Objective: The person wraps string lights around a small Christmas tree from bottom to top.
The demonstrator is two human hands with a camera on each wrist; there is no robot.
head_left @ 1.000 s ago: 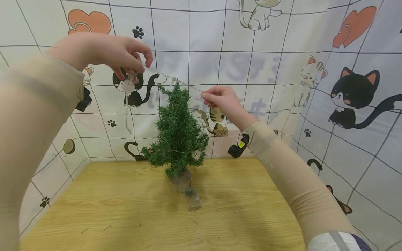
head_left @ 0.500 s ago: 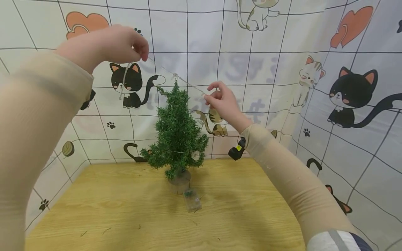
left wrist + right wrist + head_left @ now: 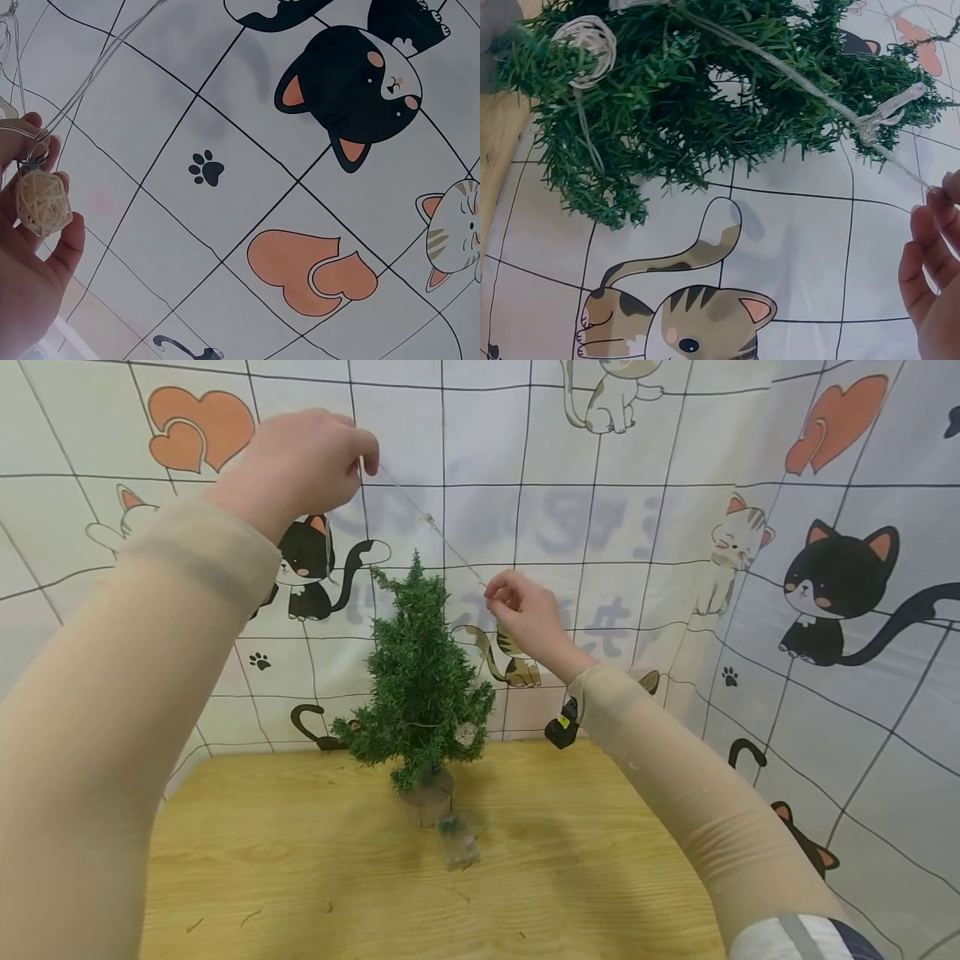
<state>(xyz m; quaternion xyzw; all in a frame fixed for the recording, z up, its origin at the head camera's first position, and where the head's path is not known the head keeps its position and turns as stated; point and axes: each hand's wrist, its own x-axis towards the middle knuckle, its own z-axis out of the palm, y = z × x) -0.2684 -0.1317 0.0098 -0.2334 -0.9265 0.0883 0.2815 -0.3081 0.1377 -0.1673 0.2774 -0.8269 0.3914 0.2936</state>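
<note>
In the head view my left hand [image 3: 307, 464] is raised at the upper left, gripping one end of a taut, thin string-light wire [image 3: 450, 545]. A pale woven rattan ball [image 3: 43, 201] hangs against its fingers in the left wrist view. Lower down on the right, my right hand [image 3: 528, 618] pinches the same wire between thumb and finger. The stretch between them slopes above the tip of a small green artificial Christmas tree [image 3: 416, 677]. Another rattan ball [image 3: 586, 51] sits among the tree's lower branches, and wire crosses the foliage in the right wrist view.
The tree's round base [image 3: 431, 800] stands on a wooden table [image 3: 600, 860]. In front of it lies a small clear box [image 3: 457, 842]. Bits of green needle are scattered near the front. A cat-patterned, gridded curtain [image 3: 675, 443] closes off the back and sides.
My left hand has risen and shifted right, lifting the wire from beside the treetop to above it. My right hand stays nearly in place, still pinching the wire.
</note>
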